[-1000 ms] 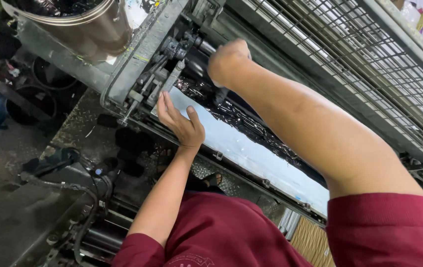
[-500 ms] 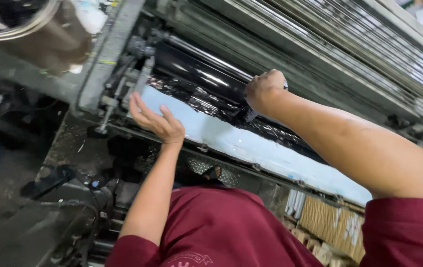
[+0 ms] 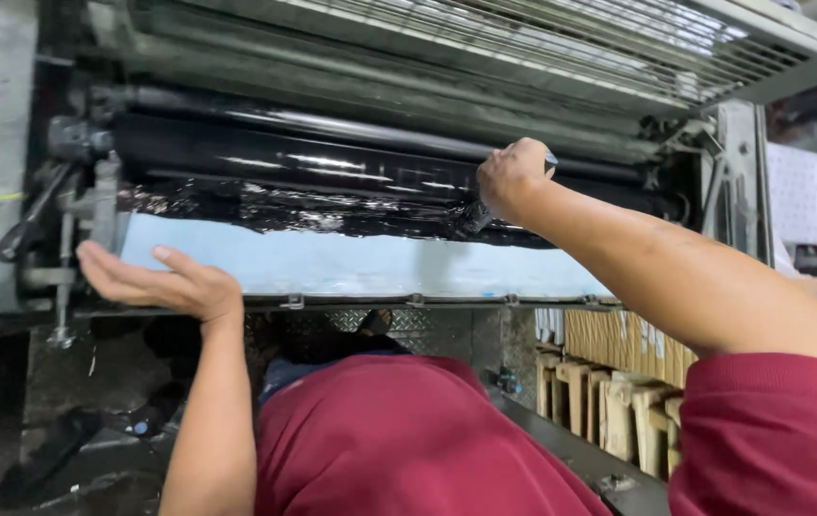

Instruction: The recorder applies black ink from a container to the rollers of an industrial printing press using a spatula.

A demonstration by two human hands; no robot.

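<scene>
A printing press fills the view, with glossy black ink rollers (image 3: 332,162) above a pale blue tray (image 3: 361,263) smeared with black ink (image 3: 313,215) along its upper edge. My right hand (image 3: 512,177) is closed around a small tool, probably an ink knife, whose blade end (image 3: 473,222) dips into the ink near the tray's middle right. My left hand (image 3: 165,282) rests open, palm up, against the tray's lower left edge. My dark red shirt fills the bottom of the view.
A wire mesh guard (image 3: 571,43) is raised over the rollers. Metal side frame and levers (image 3: 74,210) stand at the left. Stacked wooden pieces (image 3: 609,377) sit at lower right, beside a diamond-plate step (image 3: 428,330). Dirty floor with dark debris (image 3: 64,449) lies at lower left.
The view has swung level and closer to the press. My right hand moved down from the upper rollers to the ink at the tray's edge. My left hand stays at the tray's left.
</scene>
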